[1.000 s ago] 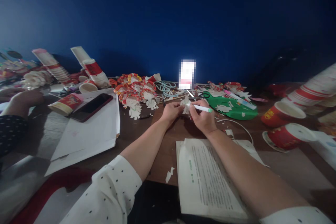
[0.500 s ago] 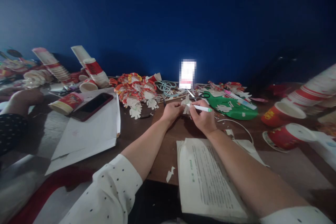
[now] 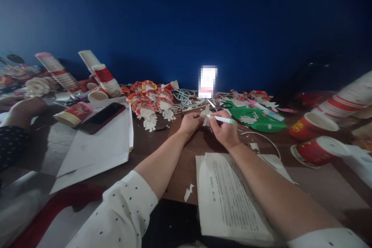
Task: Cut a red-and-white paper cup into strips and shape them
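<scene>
My left hand point(image 3: 191, 124) pinches the left edge of a small white paper cutout point(image 3: 206, 118) with a jagged outline. In my right hand point(image 3: 226, 131) is a white marker pen point(image 3: 222, 119) with a green end, its tip pointing left at the cutout. Whether the tip touches the paper I cannot tell. Similar cutouts point(image 3: 150, 120) lie to the left, beside a heap of red and orange paper crafts point(image 3: 151, 97). Black-handled scissors point(image 3: 226, 105) lie just beyond my right hand.
A booklet point(image 3: 229, 197) lies before me. At left, a dark phone point(image 3: 102, 118) rests on white sheets point(image 3: 95, 151), near paper cups point(image 3: 106, 79) and a co-worker's arm point(image 3: 26, 112). Red cups point(image 3: 312, 126) stand at right. A green sheet point(image 3: 261, 124) holds scraps and pens; a lit screen point(image 3: 208, 81) is behind.
My hands, the marker pen and the cutout have hardly moved. At the far left, the co-worker's hand has shifted slightly.
</scene>
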`<state>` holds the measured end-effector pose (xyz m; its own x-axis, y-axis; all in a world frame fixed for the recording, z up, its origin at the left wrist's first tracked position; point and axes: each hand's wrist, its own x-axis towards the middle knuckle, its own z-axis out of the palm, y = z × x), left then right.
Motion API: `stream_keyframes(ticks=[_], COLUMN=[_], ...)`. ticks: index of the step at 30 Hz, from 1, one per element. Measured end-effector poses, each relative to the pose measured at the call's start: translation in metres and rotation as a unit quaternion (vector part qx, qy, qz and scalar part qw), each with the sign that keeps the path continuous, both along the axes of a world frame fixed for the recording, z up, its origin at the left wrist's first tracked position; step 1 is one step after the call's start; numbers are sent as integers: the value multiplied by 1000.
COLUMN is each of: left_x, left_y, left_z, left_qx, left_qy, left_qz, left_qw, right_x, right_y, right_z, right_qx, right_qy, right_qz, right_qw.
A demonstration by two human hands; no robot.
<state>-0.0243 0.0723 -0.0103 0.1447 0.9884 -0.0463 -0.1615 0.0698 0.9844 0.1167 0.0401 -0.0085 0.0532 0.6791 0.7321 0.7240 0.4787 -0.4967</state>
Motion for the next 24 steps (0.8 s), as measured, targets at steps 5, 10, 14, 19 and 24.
stream_keyframes(ticks=[5,10,14,19,24], left_x=[0,0,1,2,1], left_y=[1,0,-1,0,1], left_z=[-2,-2,-1,1,-1], left_qx=[0,-3,-6,-13,-11], left_qy=[-6,-6,-6,-30,-44], left_qz=[3,7,9,1,-8], left_qw=[1000,1000,1000,999,999], right_x=[-1,-1,-1,-2,-1], right_y=[-1,-1,0,-2,-2], right_z=[2,1,1,4,5], right_qx=[-8,-13,-9,24,22], right_qy=[-3,0,-2,20,55], right_qz=[-5,-8,-11,14,7], right_qw=[1000,1000,1000,999,998])
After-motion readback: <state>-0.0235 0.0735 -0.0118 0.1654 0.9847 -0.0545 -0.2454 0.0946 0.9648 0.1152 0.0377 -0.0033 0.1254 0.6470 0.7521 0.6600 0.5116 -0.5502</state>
